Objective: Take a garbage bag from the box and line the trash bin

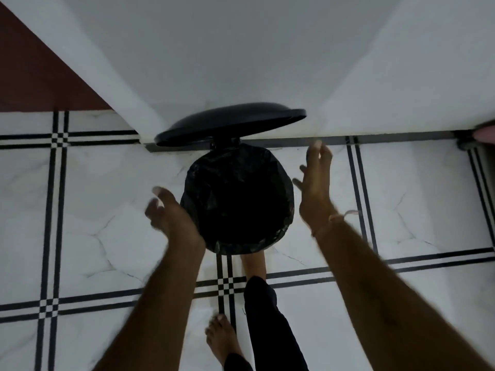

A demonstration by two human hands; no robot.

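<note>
A round black trash bin (237,199) stands on the tiled floor against the white wall. Its lid (230,123) is raised and leans back. A black garbage bag (198,180) is folded over the rim and covers the bin's outside. My left hand (168,212) hovers just left of the bin, fingers apart, holding nothing. On the bin's right side my right hand (316,183) is also open, a short gap away from the bag. One of my feet (254,263) reaches under the bin's front edge. The bag box is not in view.
The floor (107,196) is white marble tile with black striped borders. A white wall corner (139,116) juts out left of the bin, with a dark red surface (34,68) beyond it. My other bare foot (222,341) rests near the bottom edge.
</note>
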